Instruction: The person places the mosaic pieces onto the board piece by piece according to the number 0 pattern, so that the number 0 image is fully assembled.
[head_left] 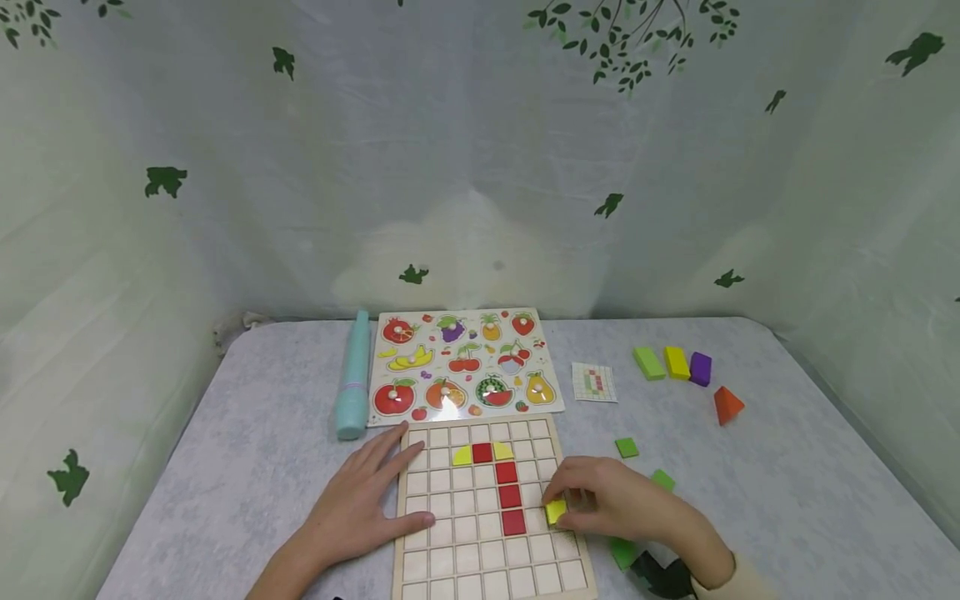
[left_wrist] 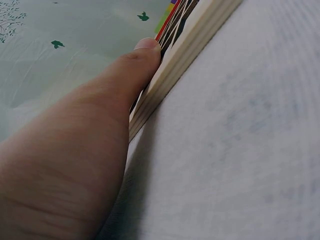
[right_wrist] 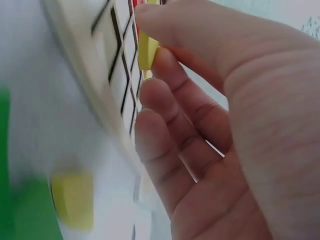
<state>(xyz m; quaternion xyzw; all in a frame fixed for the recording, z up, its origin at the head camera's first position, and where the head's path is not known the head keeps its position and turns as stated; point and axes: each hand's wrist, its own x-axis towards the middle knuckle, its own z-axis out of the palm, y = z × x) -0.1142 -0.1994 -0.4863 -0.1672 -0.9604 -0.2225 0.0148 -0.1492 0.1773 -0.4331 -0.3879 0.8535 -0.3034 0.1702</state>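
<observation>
My left hand (head_left: 360,500) rests on the left edge of a wooden grid board (head_left: 468,557), fingers spread; in the left wrist view the thumb (left_wrist: 142,55) lies against the board's side. Between thumb and fingertips my right hand (head_left: 622,498) pinches a yellow block (head_left: 555,511) over the right-hand columns of the grid. The right wrist view shows this yellow block (right_wrist: 145,52) near the grid cells, its other fingers loosely bent. Set in the board are several red squares (head_left: 510,496), most in one column, and two yellow rounded pieces (head_left: 462,456) flanking the top red one.
Behind the board lie a fruit picture puzzle (head_left: 468,367) and a light-blue tube-shaped case (head_left: 353,392). A small pattern card (head_left: 594,383) is right of the puzzle. Green (head_left: 648,363), yellow (head_left: 677,362), purple (head_left: 701,368) and orange (head_left: 727,406) blocks sit farther right. Green pieces (head_left: 626,447) lie near my right hand.
</observation>
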